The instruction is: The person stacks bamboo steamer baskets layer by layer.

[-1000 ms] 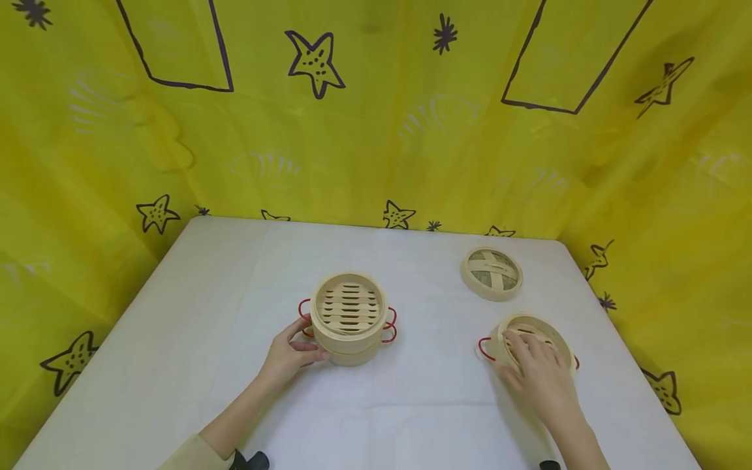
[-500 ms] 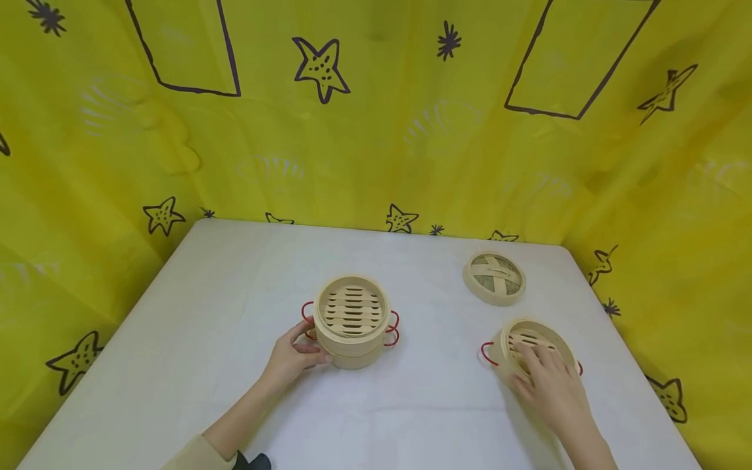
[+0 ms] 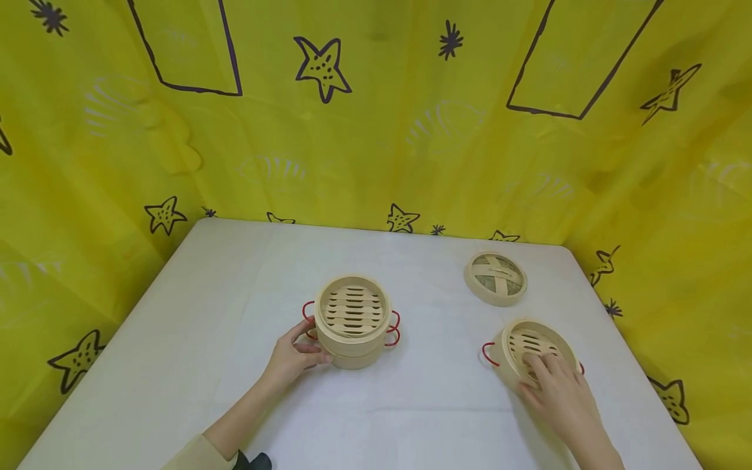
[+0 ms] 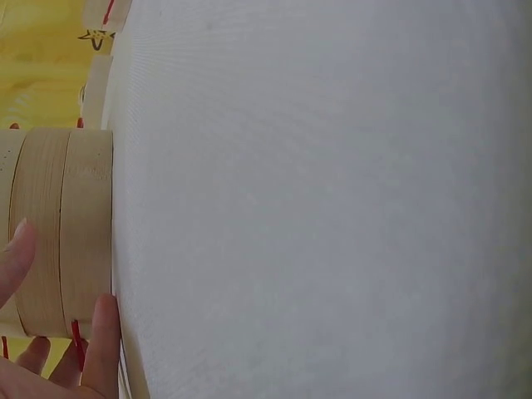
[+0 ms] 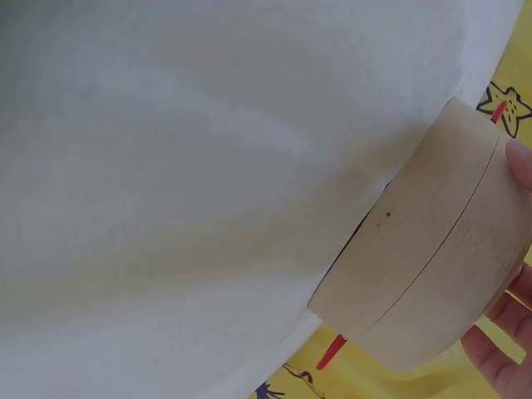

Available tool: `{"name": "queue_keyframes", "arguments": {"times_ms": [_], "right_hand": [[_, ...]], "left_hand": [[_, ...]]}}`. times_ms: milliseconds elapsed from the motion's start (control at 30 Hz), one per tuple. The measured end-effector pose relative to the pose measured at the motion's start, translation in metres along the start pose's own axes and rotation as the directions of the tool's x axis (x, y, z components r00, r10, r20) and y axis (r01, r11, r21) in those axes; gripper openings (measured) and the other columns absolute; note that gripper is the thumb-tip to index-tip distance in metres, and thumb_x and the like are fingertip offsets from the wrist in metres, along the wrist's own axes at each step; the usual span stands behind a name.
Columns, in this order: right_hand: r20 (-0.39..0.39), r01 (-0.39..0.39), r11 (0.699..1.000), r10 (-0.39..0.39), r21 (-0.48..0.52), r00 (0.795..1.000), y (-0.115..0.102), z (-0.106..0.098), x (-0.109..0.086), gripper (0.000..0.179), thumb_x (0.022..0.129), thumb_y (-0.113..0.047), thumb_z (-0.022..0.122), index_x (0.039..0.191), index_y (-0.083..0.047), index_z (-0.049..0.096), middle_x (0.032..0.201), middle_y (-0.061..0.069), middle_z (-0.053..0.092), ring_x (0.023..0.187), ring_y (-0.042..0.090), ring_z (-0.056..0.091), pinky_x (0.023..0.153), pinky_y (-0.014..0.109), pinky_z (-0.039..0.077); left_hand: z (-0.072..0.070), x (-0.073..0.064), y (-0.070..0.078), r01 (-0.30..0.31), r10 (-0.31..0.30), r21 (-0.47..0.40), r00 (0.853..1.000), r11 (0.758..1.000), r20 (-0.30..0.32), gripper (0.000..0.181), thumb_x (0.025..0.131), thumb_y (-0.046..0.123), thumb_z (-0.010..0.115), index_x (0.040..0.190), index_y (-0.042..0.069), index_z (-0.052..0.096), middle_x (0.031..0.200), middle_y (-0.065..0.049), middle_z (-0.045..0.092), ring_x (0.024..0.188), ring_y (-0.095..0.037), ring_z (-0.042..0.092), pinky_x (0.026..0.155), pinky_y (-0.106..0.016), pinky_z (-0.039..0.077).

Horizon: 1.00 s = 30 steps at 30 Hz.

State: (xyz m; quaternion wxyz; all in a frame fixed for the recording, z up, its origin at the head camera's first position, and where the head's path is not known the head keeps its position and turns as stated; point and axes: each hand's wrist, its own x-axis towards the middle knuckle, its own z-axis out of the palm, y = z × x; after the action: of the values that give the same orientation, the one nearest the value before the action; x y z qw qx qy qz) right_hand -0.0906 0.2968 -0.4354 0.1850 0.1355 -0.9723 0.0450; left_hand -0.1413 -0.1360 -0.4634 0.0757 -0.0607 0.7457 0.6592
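Two stacked bamboo steamer tiers [image 3: 354, 314] with red side handles stand mid-table, their slatted floor facing up. My left hand [image 3: 292, 358] holds the stack's left side, its thumb on the front wall and its fingers near the handles. In the left wrist view those fingers [image 4: 101, 341] lie along the lower tier [image 4: 86, 216]. A single steamer tier [image 3: 510, 356] with red handles sits at the right. My right hand [image 3: 561, 395] grips its near rim, fingertips inside and thumb outside. The right wrist view shows the tier's outer wall [image 5: 416, 249].
A round bamboo lid [image 3: 496, 279] with crossed strips lies behind the single tier. White cloth covers the table [image 3: 411, 418]. A yellow patterned curtain [image 3: 376, 143] hangs behind it and along both sides.
My right fingers have drawn back from the middle of the single tier's floor toward its near rim. My left hand stays at the stack. The head view has shifted slightly.
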Motion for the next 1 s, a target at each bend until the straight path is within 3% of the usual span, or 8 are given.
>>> {"name": "queue_keyframes", "arguments": {"times_ms": [400, 700, 1000], "right_hand": [[-0.012, 0.042, 0.999, -0.042, 0.0, 0.999, 0.008, -0.001, -0.005, 0.047, 0.06, -0.023, 0.079, 0.099, -0.012, 0.055, 0.086, 0.005, 0.05, 0.078, 0.029, 0.054, 0.056, 0.049, 0.042], [-0.015, 0.055, 0.998, -0.055, 0.017, 0.998, 0.013, -0.001, -0.008, 0.045, 0.06, -0.023, 0.079, 0.097, -0.014, 0.054, 0.085, 0.003, 0.049, 0.077, 0.03, 0.054, 0.06, 0.052, 0.042], [-0.021, 0.096, 0.995, -0.096, 0.027, 0.995, 0.017, 0.0, -0.01, 0.039, 0.061, -0.022, 0.076, 0.093, -0.014, 0.056, 0.087, 0.002, 0.05, 0.082, 0.029, 0.053, 0.064, 0.049, 0.04]], "left_hand": [[0.001, 0.001, 0.0, 0.0, 0.0, 0.004, 1.0, 1.0, -0.001, 0.083, 0.064, -0.002, 0.08, 0.136, 0.003, 0.04, 0.109, -0.015, 0.054, 0.077, -0.016, 0.061, 0.063, -0.025, 0.054], [0.001, 0.001, -0.001, 0.001, -0.001, 0.01, 1.0, 1.0, -0.005, 0.083, 0.063, -0.002, 0.08, 0.136, 0.003, 0.04, 0.113, -0.014, 0.051, 0.077, -0.016, 0.061, 0.062, -0.024, 0.054], [0.001, 0.0, -0.001, 0.002, -0.002, 0.007, 1.0, 1.0, -0.007, 0.083, 0.063, -0.002, 0.08, 0.136, 0.003, 0.04, 0.105, -0.015, 0.055, 0.077, -0.016, 0.061, 0.063, -0.025, 0.054]]}}
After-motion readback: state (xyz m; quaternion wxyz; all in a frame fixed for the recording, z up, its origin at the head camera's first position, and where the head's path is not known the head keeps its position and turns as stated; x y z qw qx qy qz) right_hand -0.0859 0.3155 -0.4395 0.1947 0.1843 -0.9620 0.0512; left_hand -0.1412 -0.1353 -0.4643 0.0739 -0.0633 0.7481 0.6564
